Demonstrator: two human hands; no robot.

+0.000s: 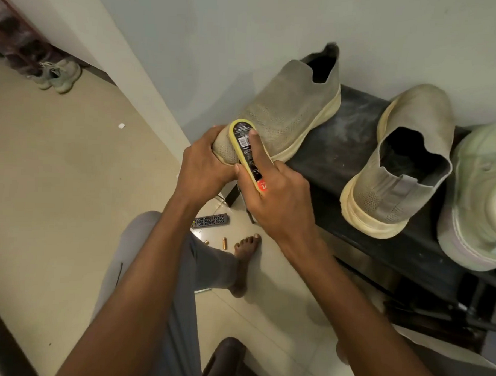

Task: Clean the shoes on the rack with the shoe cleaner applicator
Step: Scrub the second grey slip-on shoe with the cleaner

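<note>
Pale floor tiles and a plain white wall are framing the dusty black shoe rack (pixel 354 130) where we are working. Our left hand (pixel 202 160) is cupping the toe of the grey knit slip-on shoe with the cream sole (pixel 284 110), fingers curled round it to steady it. Our right hand (pixel 277 200) is gripping the flat yellow-edged shoe cleaner applicator with the black label (pixel 247 148), forefinger lying straight along its back and pressing it onto the toe. The applicator's long axis is running from about five o'clock at our palm to eleven o'clock at its tip, crossing the shoe, whose own length is pointing from the toe up toward one o'clock. So we are judging the coming strokes as travelling toward one o'clock, away from the bracing hand. Whether the sponge face is fully touching the knit we cannot quite tell. The matching grey slip-on shoe (pixel 401 166) is waiting at three o'clock, untouched.
</note>
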